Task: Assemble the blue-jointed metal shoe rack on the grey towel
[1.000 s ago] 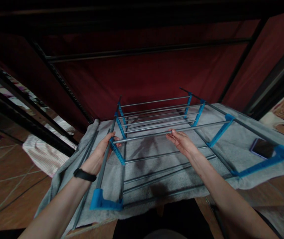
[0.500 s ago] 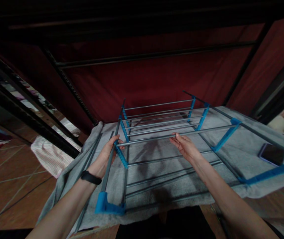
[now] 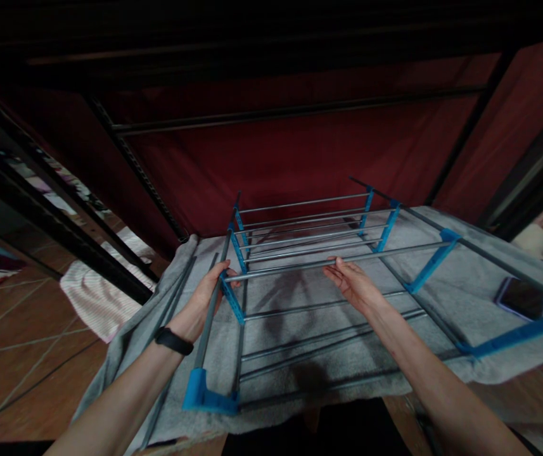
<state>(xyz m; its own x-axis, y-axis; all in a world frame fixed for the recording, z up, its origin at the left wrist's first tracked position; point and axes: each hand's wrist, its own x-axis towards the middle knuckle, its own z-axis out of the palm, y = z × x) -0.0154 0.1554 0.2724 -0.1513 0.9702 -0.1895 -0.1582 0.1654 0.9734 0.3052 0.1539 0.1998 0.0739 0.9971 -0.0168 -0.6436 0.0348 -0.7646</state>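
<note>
A rack of grey metal tubes with blue plastic connectors lies on a grey towel. My left hand (image 3: pixel 211 282), with a black band on the wrist, is closed around the left side tube, beside a blue connector (image 3: pixel 233 299). A grey crossbar (image 3: pixel 290 267) runs from that connector to another blue connector (image 3: pixel 433 259) on the right. My right hand (image 3: pixel 350 278) pinches this crossbar near its middle from below, thumb and fingertips against it. Blue corner pieces (image 3: pixel 209 394) sit at the near ends of the frame. Further crossbars (image 3: pixel 309 220) span the far part.
Loose grey tubes (image 3: pixel 171 304) lie on the grey towel (image 3: pixel 281 345) at the left, and a phone (image 3: pixel 521 297) rests on its right side. Dark metal shelving with a red panel (image 3: pixel 290 158) stands behind. A striped cloth (image 3: pixel 102 297) is on the tiled floor.
The hands and the rack look almost the same as before. The whole view has shifted very slightly.
</note>
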